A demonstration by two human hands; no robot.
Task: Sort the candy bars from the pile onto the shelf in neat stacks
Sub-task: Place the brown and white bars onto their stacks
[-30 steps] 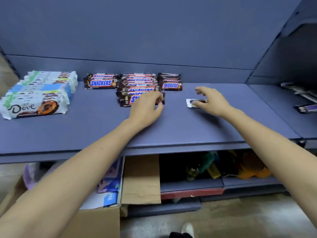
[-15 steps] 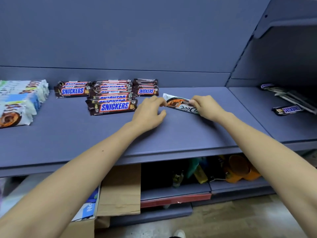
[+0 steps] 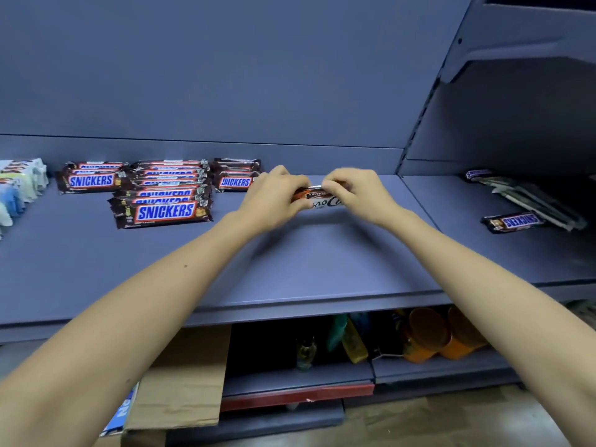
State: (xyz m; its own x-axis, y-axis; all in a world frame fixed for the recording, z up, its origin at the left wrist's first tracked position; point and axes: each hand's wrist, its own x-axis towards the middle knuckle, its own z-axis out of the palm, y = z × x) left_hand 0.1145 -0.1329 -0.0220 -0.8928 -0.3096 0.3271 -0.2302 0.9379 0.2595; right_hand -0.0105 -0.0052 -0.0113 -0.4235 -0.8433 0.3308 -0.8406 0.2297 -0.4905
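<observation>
A white and brown Dove bar [image 3: 317, 199] is held upside down just above the blue-grey shelf [image 3: 290, 262], gripped at both ends. My left hand [image 3: 274, 198] pinches its left end and my right hand [image 3: 358, 193] pinches its right end. To the left lie stacks of brown Snickers bars [image 3: 164, 195], with one stack [image 3: 237, 175] right behind my left hand. White Dove bars [image 3: 19, 185] are stacked at the far left edge.
The neighbouring shelf at right holds a loose Snickers bar [image 3: 512, 221] and a small pile of wrappers [image 3: 532, 195]. Below are a cardboard box [image 3: 180, 385], orange cups [image 3: 442, 337] and bottles on a lower shelf.
My right hand picked up the Dove bar from the shelf. My left hand left the Snickers stack and took the bar's other end. The view has shifted to the right.
</observation>
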